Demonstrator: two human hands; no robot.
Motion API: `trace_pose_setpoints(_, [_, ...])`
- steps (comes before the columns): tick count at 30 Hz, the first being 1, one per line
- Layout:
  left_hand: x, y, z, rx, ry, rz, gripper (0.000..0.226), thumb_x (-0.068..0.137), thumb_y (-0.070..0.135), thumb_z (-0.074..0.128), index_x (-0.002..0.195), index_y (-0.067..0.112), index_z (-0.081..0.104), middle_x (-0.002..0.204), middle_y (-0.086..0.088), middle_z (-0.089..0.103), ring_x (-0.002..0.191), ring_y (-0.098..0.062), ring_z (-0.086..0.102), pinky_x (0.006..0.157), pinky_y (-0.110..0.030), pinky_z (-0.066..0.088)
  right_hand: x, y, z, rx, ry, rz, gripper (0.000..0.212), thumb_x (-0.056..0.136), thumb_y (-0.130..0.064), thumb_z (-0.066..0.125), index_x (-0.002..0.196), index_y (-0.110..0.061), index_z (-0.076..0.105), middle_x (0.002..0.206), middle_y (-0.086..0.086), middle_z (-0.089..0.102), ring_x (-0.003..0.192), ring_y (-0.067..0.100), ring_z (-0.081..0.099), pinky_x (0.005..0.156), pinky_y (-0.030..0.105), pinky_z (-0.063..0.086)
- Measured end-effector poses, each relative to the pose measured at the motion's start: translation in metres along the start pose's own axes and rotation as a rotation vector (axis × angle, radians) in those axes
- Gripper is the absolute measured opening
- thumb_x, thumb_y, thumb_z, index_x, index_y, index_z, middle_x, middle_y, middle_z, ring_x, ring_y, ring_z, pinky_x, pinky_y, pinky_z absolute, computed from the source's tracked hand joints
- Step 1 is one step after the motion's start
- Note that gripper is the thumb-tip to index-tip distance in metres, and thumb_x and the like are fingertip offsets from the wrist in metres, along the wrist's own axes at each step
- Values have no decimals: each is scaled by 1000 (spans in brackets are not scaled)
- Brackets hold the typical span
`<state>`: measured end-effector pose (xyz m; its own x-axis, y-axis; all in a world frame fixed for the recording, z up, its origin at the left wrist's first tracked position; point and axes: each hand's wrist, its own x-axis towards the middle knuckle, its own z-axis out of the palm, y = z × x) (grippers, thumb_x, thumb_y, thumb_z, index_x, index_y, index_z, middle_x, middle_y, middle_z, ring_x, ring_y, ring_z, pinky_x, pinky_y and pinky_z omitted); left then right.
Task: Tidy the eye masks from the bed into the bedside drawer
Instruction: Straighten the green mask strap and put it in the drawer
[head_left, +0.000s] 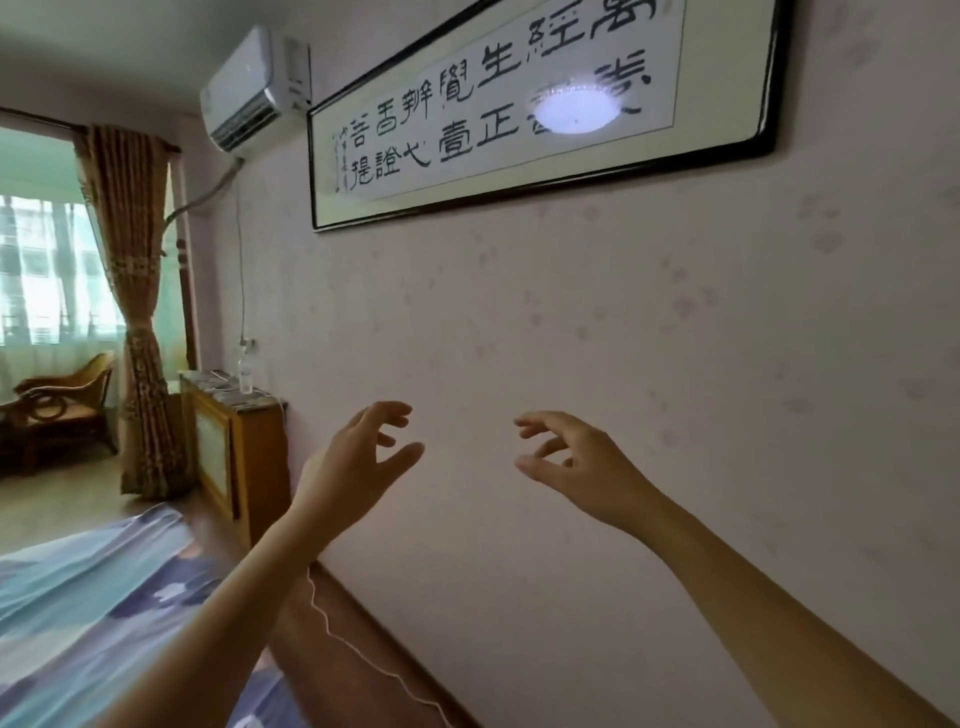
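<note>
Pale patterned wall (649, 364) fills most of the view, with a framed calligraphy scroll (519, 104) and an air conditioner (254, 88) hung high on it. A wooden cabinet (249, 457) is seen beside the curtain (140, 312), a bottle (245, 371) on top. The bed (88, 613) lies lower left; no eye masks can be made out on it. Left hand (358, 457) and right hand (576, 462) are raised, fingers loosely curled, nothing held.
</note>
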<state>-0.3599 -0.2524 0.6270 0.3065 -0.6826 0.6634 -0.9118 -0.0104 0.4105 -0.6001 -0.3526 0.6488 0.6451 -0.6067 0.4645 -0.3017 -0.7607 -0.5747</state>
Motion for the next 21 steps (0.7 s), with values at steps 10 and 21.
trace_pose_setpoints(10, [127,-48,156,17,21,-132,43,87,60,47,123,36,50,120,22,56,95,5,59,71,-24,48,170,159,4,33,-81,-109,35,88,-52,53,122,-41,53,117,-24,56,102,-4,57,94,33,50])
trace_pose_setpoints(21, [239,-143,173,284,133,-393,38,88,56,48,120,35,52,106,21,57,83,9,55,62,-21,46,385,242,91,207,-320,-282,36,90,-46,55,123,-34,55,114,-16,60,99,1,59,90,30,52])
